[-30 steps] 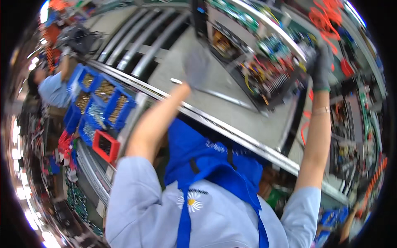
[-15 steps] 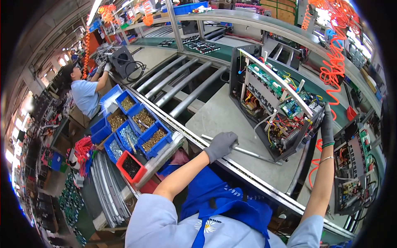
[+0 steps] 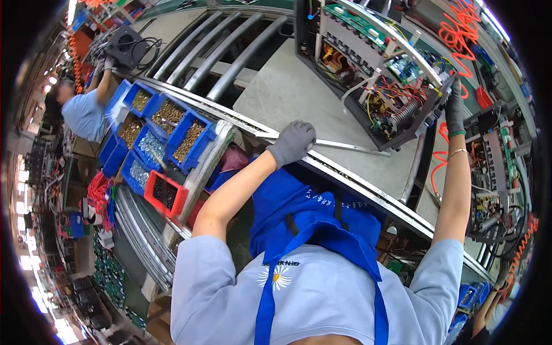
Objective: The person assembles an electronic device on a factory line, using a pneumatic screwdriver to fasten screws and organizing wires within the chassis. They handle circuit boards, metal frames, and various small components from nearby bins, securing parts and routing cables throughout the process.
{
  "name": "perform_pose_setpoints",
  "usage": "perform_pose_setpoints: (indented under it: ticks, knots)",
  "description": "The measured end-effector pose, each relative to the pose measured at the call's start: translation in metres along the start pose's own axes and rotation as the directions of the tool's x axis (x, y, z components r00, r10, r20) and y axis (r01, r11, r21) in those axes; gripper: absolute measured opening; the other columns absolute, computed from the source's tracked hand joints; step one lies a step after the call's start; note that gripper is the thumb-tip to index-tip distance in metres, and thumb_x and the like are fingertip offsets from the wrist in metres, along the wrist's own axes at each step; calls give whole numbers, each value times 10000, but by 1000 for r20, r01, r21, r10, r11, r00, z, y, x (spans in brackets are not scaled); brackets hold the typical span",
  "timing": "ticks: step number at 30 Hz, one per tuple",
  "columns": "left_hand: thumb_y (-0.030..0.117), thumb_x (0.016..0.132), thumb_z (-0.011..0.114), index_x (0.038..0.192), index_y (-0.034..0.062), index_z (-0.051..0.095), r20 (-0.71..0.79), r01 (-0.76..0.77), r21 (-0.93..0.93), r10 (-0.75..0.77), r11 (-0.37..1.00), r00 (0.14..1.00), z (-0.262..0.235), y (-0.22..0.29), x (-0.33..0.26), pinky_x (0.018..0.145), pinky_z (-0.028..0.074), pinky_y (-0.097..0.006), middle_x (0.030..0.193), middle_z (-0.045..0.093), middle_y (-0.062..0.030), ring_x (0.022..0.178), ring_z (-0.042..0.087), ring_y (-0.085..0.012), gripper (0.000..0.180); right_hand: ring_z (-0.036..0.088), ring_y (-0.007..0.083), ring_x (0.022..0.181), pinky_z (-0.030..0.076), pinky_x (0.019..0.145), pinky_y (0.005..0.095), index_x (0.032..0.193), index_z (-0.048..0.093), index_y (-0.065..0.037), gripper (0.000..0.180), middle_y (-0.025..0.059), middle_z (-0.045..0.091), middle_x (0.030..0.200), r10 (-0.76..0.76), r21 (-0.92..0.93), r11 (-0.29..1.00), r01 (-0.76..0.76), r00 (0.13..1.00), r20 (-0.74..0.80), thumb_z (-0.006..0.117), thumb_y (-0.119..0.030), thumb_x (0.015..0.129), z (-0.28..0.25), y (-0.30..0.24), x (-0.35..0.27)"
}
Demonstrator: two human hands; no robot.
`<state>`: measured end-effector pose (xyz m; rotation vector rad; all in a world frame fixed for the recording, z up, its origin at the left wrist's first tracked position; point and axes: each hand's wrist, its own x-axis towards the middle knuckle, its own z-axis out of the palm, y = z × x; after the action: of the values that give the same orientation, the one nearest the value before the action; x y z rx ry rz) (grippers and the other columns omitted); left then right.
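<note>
My left hand (image 3: 293, 142), in a grey glove, is closed around a thin metal strip (image 3: 353, 148) near the table's front edge. The strip's right end lies beside the lower corner of an open machine chassis (image 3: 397, 142). Green circuit boards (image 3: 356, 24), coloured wires and a coil (image 3: 404, 115) fill the chassis, and a pale bar crosses its top. My right hand (image 3: 455, 109), gloved too, grips the right end panel of the chassis; its fingertips are partly hidden behind the panel edge.
Blue bins (image 3: 190, 141) of screws and a red bin (image 3: 165, 194) stand at the left. Behind them are metal rollers (image 3: 247, 57). A second open chassis (image 3: 494, 172) is at the right, under orange coiled hoses (image 3: 457, 31). A co-worker (image 3: 86, 115) works at the far left.
The whole view has tipped downward, so the bench appears higher. My left hand stays on the strip and my right hand stays at the chassis panel.
</note>
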<state>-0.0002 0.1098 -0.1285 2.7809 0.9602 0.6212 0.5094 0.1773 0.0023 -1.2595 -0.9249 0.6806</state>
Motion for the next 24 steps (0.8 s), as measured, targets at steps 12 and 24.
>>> perform_pose_setpoints:
  ticks: [12, 24]
  knots:
    - [6, 792, 635, 909, 48, 547, 32, 381, -290, -389, 878, 921, -82, 77, -130, 719, 489, -415, 952, 579, -129, 850, 596, -350, 153, 648, 140, 773, 534, 689, 287, 1040, 674, -135, 399, 0, 689, 916, 152, 385, 919, -86, 978, -144, 579, -503, 920, 29, 26, -19]
    - [50, 860, 676, 1075, 0, 516, -212, 398, -820, -865, 411, 455, -126, 105, -124, 672, 464, -237, 933, 573, -58, 776, 526, -84, 273, 621, 147, 977, 473, 896, 308, 1165, 611, -61, 457, 35, 658, 1100, -6, 385, 915, 120, 958, -286, 437, -445, 989, 79, 8, -152]
